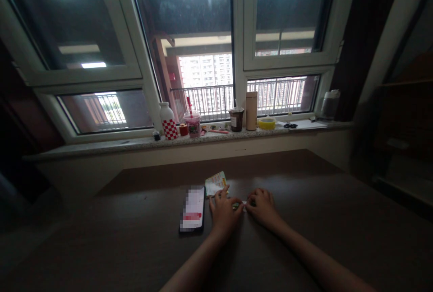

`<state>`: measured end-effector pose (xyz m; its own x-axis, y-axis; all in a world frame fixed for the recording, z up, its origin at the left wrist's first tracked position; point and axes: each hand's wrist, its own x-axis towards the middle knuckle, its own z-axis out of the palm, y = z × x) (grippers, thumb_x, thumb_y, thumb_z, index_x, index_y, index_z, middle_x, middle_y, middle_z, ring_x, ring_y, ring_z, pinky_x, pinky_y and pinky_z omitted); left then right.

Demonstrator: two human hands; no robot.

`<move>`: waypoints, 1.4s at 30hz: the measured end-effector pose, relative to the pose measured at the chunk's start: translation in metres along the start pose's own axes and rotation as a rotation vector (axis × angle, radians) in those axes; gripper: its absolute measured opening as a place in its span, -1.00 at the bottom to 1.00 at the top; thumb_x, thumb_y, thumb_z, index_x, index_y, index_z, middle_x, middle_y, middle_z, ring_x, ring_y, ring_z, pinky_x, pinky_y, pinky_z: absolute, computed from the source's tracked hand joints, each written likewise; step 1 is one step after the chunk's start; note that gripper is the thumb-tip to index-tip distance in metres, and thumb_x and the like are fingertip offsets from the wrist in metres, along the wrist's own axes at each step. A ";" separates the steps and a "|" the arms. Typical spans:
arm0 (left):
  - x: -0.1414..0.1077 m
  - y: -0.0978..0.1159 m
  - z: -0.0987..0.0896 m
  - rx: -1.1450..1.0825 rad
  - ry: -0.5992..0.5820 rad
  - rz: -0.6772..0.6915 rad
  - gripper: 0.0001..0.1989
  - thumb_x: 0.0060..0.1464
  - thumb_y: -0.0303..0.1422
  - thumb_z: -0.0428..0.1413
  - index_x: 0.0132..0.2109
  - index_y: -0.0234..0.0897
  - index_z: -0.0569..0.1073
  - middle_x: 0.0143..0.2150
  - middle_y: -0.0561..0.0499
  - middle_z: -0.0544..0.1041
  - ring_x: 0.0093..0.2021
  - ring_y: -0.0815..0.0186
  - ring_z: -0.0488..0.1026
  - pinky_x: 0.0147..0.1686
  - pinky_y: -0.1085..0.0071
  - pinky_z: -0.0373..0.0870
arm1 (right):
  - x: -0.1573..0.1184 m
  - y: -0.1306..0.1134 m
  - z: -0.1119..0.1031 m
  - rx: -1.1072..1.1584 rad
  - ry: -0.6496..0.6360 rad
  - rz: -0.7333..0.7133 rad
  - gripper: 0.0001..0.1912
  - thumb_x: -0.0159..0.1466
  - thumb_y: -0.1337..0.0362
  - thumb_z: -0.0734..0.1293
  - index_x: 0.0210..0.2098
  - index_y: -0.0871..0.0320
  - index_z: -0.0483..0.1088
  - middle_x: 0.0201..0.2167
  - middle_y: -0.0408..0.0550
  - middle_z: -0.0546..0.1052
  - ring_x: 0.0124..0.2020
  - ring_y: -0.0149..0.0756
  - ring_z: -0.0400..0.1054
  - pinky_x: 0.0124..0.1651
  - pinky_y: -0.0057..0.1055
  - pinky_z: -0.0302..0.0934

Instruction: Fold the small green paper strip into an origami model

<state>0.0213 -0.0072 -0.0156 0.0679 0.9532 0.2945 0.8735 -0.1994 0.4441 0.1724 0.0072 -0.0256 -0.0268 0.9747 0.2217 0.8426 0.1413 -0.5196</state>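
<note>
Both hands meet over the dark table (162, 256), close in front of me. Between their fingertips is a small white-and-green piece (244, 206), too small and covered to name. My left hand (223, 213) pinches its left side with thumb and index finger, while its other fingers stretch towards a printed card or packet (215, 183). My right hand (264, 208) is closed on the right side of the piece, its fingers curled. A phone (192, 210) with a lit screen lies flat to the left of my left hand.
Behind the table runs a stone windowsill (142, 144). On it stand a white-and-red checked bottle (168, 120), a pink drink cup (192, 125), a dark drink cup (236, 120), a beige flask (251, 111), yellow tape (267, 123) and black scissors (290, 125).
</note>
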 end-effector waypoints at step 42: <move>0.002 -0.003 -0.007 -0.017 -0.146 -0.065 -0.82 0.03 -0.23 0.13 -0.19 0.14 0.55 0.32 0.21 0.15 0.30 0.11 0.00 0.26 0.02 -0.20 | 0.010 0.006 -0.003 0.124 -0.080 0.157 -0.73 -0.05 0.38 0.37 -0.36 -0.04 0.58 -0.09 -0.12 0.47 0.06 -0.11 0.19 0.12 -0.31 0.00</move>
<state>0.0149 -0.0064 -0.0103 0.0817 0.9869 0.1391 0.8703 -0.1387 0.4727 0.1787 0.0177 -0.0241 0.0528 0.9964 0.0660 0.7675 0.0018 -0.6410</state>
